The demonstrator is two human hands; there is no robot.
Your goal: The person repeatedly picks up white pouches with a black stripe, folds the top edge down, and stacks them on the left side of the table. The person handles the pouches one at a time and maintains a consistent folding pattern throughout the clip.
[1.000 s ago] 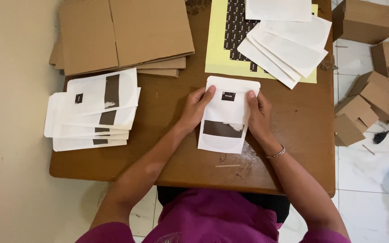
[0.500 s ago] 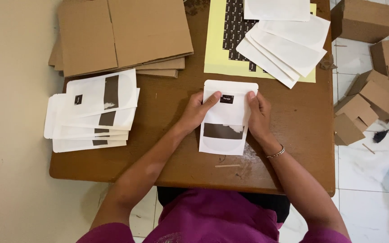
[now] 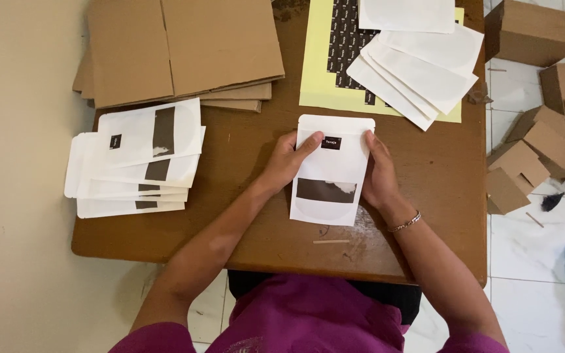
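Pouch: white stand-up pouch (image 3: pixel 331 171) — flat at frame centre.
Left hand (image 3: pixel 287 159): gripping its left edge.
Right hand (image 3: pixel 378 175): gripping its right edge.

A white flat pouch (image 3: pixel 332 171) lies upright on the brown surface (image 3: pixel 243 163), a small black label near its top and a dark window band across its lower half.

Pouch (image 3: pixel 332 171) flat on table (image 3: pixel 243 229), between hands; labelled pouch stack (image 3: pixel 135 160) left; flattened cartons (image 3: pixel 178 49) behind stack; sticker sheet (image 3: pixel 318 65) behind pouch.
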